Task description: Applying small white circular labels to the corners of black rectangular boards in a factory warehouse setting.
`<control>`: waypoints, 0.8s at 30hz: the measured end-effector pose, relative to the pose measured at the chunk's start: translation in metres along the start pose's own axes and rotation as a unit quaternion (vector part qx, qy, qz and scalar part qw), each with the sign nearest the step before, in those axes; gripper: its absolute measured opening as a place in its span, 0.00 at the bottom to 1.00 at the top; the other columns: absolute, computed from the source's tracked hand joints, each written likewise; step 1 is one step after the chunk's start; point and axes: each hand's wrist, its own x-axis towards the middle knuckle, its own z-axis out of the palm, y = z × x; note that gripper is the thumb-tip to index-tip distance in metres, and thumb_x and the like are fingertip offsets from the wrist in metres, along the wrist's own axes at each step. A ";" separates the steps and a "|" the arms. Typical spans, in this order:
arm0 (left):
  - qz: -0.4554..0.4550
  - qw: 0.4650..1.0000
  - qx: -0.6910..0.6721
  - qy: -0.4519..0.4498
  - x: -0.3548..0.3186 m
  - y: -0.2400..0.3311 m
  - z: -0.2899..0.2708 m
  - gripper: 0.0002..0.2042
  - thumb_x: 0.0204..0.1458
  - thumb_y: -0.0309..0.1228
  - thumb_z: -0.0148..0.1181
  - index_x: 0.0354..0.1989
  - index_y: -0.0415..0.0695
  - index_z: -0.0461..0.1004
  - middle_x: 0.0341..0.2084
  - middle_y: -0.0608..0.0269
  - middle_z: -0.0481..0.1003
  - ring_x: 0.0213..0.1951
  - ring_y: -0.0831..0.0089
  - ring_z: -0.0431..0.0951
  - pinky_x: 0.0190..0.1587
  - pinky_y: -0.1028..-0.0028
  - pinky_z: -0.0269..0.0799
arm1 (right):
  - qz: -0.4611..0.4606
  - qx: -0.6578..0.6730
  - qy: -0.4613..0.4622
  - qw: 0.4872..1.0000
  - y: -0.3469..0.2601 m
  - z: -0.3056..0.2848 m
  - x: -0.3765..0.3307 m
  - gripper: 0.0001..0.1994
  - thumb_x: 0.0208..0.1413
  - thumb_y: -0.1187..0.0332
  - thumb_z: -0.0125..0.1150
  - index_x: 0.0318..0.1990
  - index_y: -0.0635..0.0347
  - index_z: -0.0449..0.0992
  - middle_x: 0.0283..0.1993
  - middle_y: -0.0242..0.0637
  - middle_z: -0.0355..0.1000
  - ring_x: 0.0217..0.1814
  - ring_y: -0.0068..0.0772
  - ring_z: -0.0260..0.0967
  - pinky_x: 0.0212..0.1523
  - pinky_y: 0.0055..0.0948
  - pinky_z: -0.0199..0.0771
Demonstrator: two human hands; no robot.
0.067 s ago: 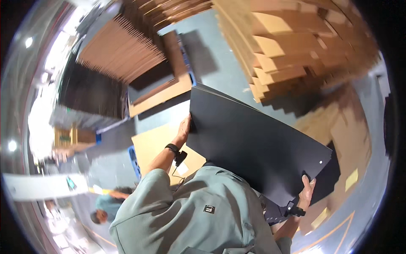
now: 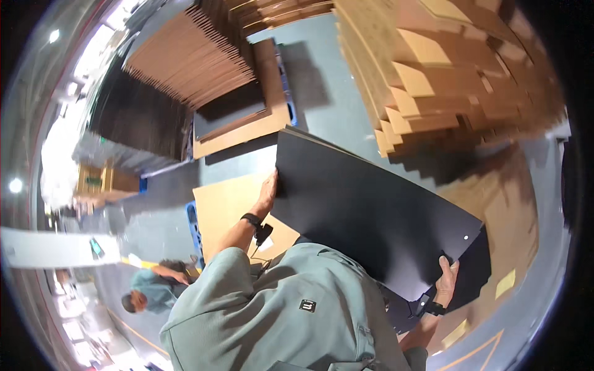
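Observation:
A large black panel (image 2: 371,207) slants across the middle in front of my body, with a lighter edge along its far side that suggests more than one layer. My left hand (image 2: 267,190) grips its left end, the fingers wrapped out of sight behind it. At the lower right corner, near a small white dot, my right hand (image 2: 447,279) holds the panel with the thumb on top and the other fingers hidden underneath. Another dark sheet (image 2: 475,269) shows below that corner; whether it touches the held panel I cannot tell.
Ahead to the left, a tall stack of brown and black sheets (image 2: 192,59) stands on a pallet. Flattened cardboard (image 2: 433,80) is piled high at the far right. A brown board (image 2: 216,207) on a blue pallet (image 2: 193,226) lies left of me. Another person (image 2: 154,287) is behind at left.
The view has turned slightly, so the stacks and cardboard pile appear further right. The panel stays between my hands, almost in the same place.

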 end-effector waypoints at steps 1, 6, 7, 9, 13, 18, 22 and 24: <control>-0.003 1.000 -0.007 0.016 -0.011 -0.005 -0.016 0.29 0.66 0.51 0.39 0.57 0.33 0.69 0.52 0.57 0.73 0.53 0.70 0.69 0.59 0.72 0.61 | -0.001 -0.011 -0.015 1.000 -0.008 0.018 0.013 0.42 0.50 0.60 0.70 0.65 0.75 0.54 0.64 0.52 0.60 0.65 0.40 0.59 0.67 0.34 0.55; -0.147 0.976 -0.080 0.136 -0.019 0.002 -0.027 0.33 0.64 0.54 0.41 0.60 0.32 0.66 0.56 0.53 0.70 0.57 0.67 0.68 0.61 0.72 0.60 | 0.010 -0.047 0.006 0.999 -0.033 0.088 0.106 0.31 0.51 0.63 0.69 0.58 0.68 0.64 0.57 0.40 0.66 0.56 0.35 0.64 0.60 0.34 0.62; -0.172 0.963 -0.111 0.176 -0.013 0.009 -0.032 0.33 0.64 0.55 0.41 0.60 0.32 0.66 0.56 0.52 0.71 0.57 0.67 0.69 0.61 0.72 0.60 | -0.011 -0.050 0.000 0.999 -0.043 0.109 0.125 0.32 0.51 0.62 0.69 0.59 0.68 0.64 0.58 0.40 0.65 0.56 0.35 0.64 0.60 0.34 0.62; -0.163 0.956 -0.119 0.213 0.009 -0.001 -0.050 0.34 0.63 0.56 0.42 0.59 0.34 0.68 0.54 0.53 0.73 0.55 0.69 0.70 0.59 0.73 0.62 | 0.010 -0.108 -0.069 0.992 -0.062 0.146 0.161 0.45 0.53 0.51 0.67 0.68 0.72 0.50 0.69 0.46 0.53 0.70 0.39 0.51 0.69 0.38 0.49; -0.144 0.964 -0.016 0.225 0.043 0.024 -0.079 0.34 0.62 0.58 0.42 0.56 0.37 0.72 0.50 0.55 0.76 0.51 0.68 0.73 0.56 0.72 0.64 | -0.078 -0.082 -0.050 0.992 -0.090 0.229 0.200 0.35 0.64 0.47 0.50 0.66 0.71 0.57 0.68 0.45 0.58 0.68 0.39 0.55 0.69 0.33 0.52; -0.202 0.934 -0.012 0.295 0.078 0.022 -0.104 0.34 0.61 0.60 0.41 0.53 0.36 0.73 0.47 0.48 0.77 0.51 0.59 0.74 0.55 0.67 0.65 | -0.170 -0.312 0.018 0.935 -0.111 0.309 0.277 0.35 0.65 0.47 0.47 0.66 0.72 0.57 0.69 0.52 0.57 0.70 0.46 0.55 0.69 0.36 0.52; -0.204 0.918 0.027 0.338 0.098 0.018 -0.118 0.35 0.62 0.59 0.38 0.52 0.33 0.72 0.48 0.41 0.75 0.52 0.50 0.73 0.56 0.64 0.64 | -0.195 -0.325 -0.036 0.925 -0.126 0.372 0.344 0.32 0.66 0.50 0.48 0.63 0.73 0.62 0.66 0.52 0.62 0.69 0.43 0.57 0.69 0.34 0.52; -0.210 0.901 0.047 0.378 0.108 0.016 -0.123 0.35 0.63 0.58 0.36 0.52 0.32 0.72 0.48 0.40 0.74 0.53 0.48 0.72 0.56 0.63 0.64 | -0.181 -0.293 -0.066 0.936 -0.133 0.407 0.372 0.32 0.65 0.50 0.50 0.63 0.74 0.63 0.66 0.52 0.62 0.69 0.43 0.58 0.69 0.33 0.52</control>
